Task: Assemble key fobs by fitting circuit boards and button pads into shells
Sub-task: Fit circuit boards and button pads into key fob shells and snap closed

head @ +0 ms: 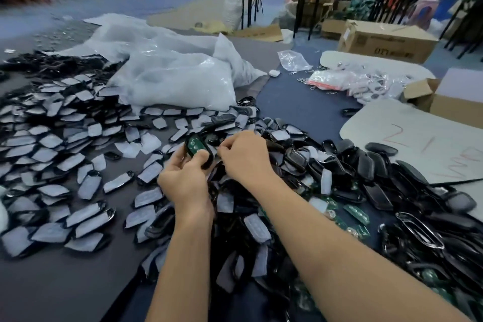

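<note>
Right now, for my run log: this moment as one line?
left hand: grips shell, circuit board inside | right hand: curled beside shell, hold unclear

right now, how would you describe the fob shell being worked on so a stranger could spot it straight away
Start at the big crumpled white plastic bag, then come straight toward the camera to the left hand. Its grip holds a black shell above the heap of loose parts. Unlike its neighbours lying loose, it is held and has a green circuit board seated in it.

Red handwritten marks, maybe "Z 1", on white board (418, 144); cardboard box (386, 39) print illegible.
</note>
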